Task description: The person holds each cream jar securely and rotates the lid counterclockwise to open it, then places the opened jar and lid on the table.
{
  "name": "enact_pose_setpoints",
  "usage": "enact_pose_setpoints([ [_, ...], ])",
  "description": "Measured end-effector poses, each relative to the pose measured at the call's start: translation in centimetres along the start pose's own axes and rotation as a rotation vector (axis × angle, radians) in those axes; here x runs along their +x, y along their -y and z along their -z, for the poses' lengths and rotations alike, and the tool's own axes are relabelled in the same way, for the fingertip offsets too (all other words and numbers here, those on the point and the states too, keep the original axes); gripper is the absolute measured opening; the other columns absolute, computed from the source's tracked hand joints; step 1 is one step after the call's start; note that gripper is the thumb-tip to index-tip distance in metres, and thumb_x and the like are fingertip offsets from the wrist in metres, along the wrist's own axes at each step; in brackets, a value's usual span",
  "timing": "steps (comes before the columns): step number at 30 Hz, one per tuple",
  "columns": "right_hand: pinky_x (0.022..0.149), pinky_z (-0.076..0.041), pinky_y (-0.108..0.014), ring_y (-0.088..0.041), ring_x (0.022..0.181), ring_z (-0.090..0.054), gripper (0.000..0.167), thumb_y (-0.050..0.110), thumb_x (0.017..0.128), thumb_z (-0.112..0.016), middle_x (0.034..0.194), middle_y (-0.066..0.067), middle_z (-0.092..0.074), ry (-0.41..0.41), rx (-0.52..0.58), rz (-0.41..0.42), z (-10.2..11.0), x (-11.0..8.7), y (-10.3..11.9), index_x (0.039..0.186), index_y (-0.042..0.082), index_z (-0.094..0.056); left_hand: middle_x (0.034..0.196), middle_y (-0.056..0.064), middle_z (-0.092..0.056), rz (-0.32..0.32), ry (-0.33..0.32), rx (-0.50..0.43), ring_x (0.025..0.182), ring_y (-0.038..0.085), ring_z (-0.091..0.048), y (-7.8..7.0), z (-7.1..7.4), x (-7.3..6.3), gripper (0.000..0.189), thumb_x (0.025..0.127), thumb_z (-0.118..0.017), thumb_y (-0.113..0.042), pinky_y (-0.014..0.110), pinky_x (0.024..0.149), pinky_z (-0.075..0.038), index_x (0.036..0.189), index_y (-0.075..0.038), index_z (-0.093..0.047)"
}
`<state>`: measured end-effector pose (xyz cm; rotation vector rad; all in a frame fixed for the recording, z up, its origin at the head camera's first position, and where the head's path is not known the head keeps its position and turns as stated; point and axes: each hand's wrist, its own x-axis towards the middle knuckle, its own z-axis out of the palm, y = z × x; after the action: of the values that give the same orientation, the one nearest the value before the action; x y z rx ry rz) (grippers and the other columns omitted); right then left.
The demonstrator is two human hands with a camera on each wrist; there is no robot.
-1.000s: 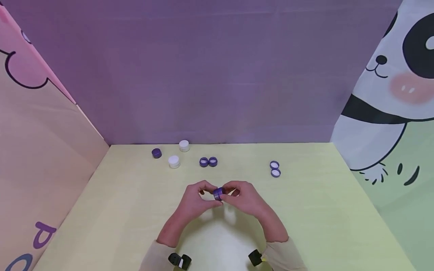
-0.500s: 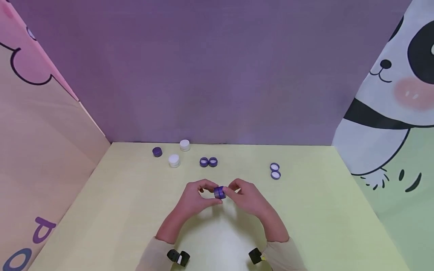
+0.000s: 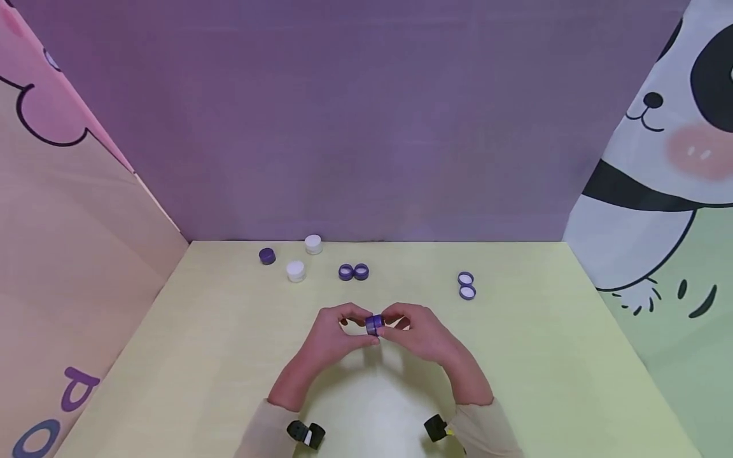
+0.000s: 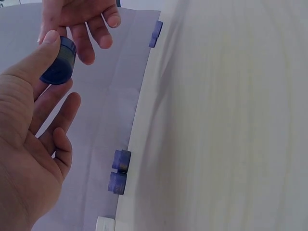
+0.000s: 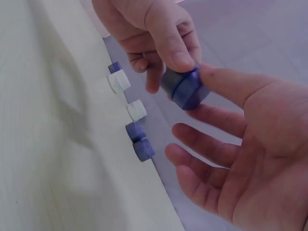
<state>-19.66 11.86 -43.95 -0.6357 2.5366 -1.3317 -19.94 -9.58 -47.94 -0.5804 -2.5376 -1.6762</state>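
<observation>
A small round purple jar [image 3: 375, 324] with a lid on it is held above the table between both hands. From the left side, my left hand [image 3: 338, 332] pinches its body between thumb and fingers. The thumb and index finger of my right hand [image 3: 420, 332] grip the lid end, with the other fingers spread below in the right wrist view. A seam between lid [image 5: 190, 94] and body shows there, with the jar tilted on its side. In the left wrist view the dark jar [image 4: 61, 70] sits between thumb and fingers.
Two open purple jars [image 3: 353, 272] stand touching beyond my hands. Two white-lidded jars [image 3: 296, 271] and a closed purple jar [image 3: 266, 256] are at the back left. Two purple lids [image 3: 466, 285] lie inside up to the right. A purple wall [image 3: 366, 127] borders the table's back.
My right thumb moved up over the lid half a second ago and is now lower again, fingers back round the lid. The left hand kept its grip on the jar.
</observation>
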Motion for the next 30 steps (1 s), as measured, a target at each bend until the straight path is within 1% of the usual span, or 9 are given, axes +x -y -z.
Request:
enact_pose_setpoints([
  [3, 0.077, -0.05, -0.036, -0.025, 0.093, -0.062, 0.029, 0.024, 0.087, -0.075, 0.109, -0.001, -0.066, -0.011, 0.016, 0.029, 0.3, -0.1, -0.06, 0.112, 0.012, -0.068, 0.087, -0.014, -0.07, -0.001, 0.002, -0.01, 0.087, 0.022, -0.066, -0.03, -0.01, 0.02, 0.034, 0.067, -0.09, -0.025, 0.05, 0.079, -0.043, 0.097, -0.023, -0.074],
  [5, 0.079, -0.05, -0.037, -0.028, 0.095, -0.061, 0.037, 0.024, 0.084, -0.078, 0.112, -0.006, -0.065, -0.009, 0.021, 0.02, 0.42, -0.2, -0.14, 0.116, 0.01, -0.066, 0.087, -0.013, -0.07, 0.01, 0.015, -0.014, 0.087, 0.021, -0.066, 0.09, -0.09, -0.04, 0.034, 0.068, -0.09, -0.028, 0.049, 0.079, -0.043, 0.097, -0.023, -0.074],
  [7, 0.077, -0.05, -0.037, -0.029, 0.095, -0.061, 0.041, 0.027, 0.085, -0.077, 0.112, -0.009, -0.064, 0.0, 0.026, -0.012, 0.47, -0.26, -0.16, 0.118, 0.007, -0.064, 0.088, -0.013, -0.069, 0.022, 0.026, -0.016, 0.088, 0.021, -0.066, 0.22, -0.2, -0.11, 0.033, 0.069, -0.09, -0.028, 0.048, 0.08, -0.043, 0.096, -0.022, -0.074],
  [9, 0.075, -0.05, -0.036, -0.024, 0.092, -0.06, 0.041, 0.035, 0.088, -0.072, 0.111, -0.006, -0.064, 0.013, 0.014, -0.068, 0.45, -0.25, -0.13, 0.118, 0.009, -0.063, 0.087, -0.013, -0.069, 0.026, 0.028, -0.019, 0.088, 0.02, -0.065, 0.29, -0.26, -0.18, 0.031, 0.069, -0.09, -0.027, 0.047, 0.08, -0.043, 0.095, -0.023, -0.073],
  [13, 0.071, -0.048, -0.035, -0.016, 0.083, -0.057, 0.042, 0.05, 0.096, -0.053, 0.097, 0.0, -0.064, 0.03, -0.058, -0.155, 0.44, -0.1, 0.05, 0.106, 0.012, -0.066, 0.087, -0.014, -0.07, 0.007, 0.02, -0.02, 0.088, 0.021, -0.065, 0.19, -0.28, -0.08, 0.03, 0.069, -0.09, -0.021, 0.049, 0.079, -0.043, 0.093, -0.024, -0.072],
  [17, 0.063, -0.042, -0.034, -0.016, 0.071, -0.051, 0.051, 0.052, 0.099, -0.045, 0.079, -0.002, -0.059, 0.054, -0.084, -0.18, 0.42, -0.02, 0.23, 0.092, 0.007, -0.067, 0.087, -0.014, -0.07, 0.0, 0.024, -0.017, 0.088, 0.019, -0.065, 0.03, -0.2, 0.02, 0.03, 0.069, -0.09, -0.024, 0.05, 0.079, -0.043, 0.094, -0.024, -0.072],
  [20, 0.057, -0.038, -0.032, -0.016, 0.064, -0.045, 0.051, 0.05, 0.1, -0.046, 0.072, -0.001, -0.054, 0.076, -0.06, -0.174, 0.28, -0.07, 0.23, 0.087, 0.004, -0.065, 0.088, -0.013, -0.07, 0.006, 0.035, -0.019, 0.087, 0.02, -0.065, -0.1, -0.11, -0.07, 0.032, 0.068, -0.09, -0.026, 0.05, 0.078, -0.044, 0.095, -0.023, -0.072],
  [24, 0.056, -0.037, -0.031, -0.015, 0.063, -0.044, 0.045, 0.045, 0.099, -0.051, 0.072, 0.0, -0.053, 0.092, -0.034, -0.143, 0.04, -0.02, 0.14, 0.089, 0.005, -0.067, 0.088, -0.013, -0.07, 0.012, 0.036, -0.017, 0.088, 0.021, -0.065, -0.11, 0.04, -0.27, 0.032, 0.069, -0.09, -0.027, 0.048, 0.078, -0.044, 0.095, -0.023, -0.072],
  [30, 0.062, -0.043, -0.033, -0.016, 0.072, -0.052, 0.038, 0.043, 0.098, -0.055, 0.082, -0.004, -0.063, 0.107, -0.038, -0.103, -0.04, 0.09, 0.15, 0.094, 0.008, -0.069, 0.089, -0.013, -0.07, 0.006, 0.025, -0.025, 0.088, 0.022, -0.066, -0.05, 0.19, -0.45, 0.03, 0.069, -0.09, -0.025, 0.051, 0.078, -0.044, 0.094, -0.024, -0.072],
])
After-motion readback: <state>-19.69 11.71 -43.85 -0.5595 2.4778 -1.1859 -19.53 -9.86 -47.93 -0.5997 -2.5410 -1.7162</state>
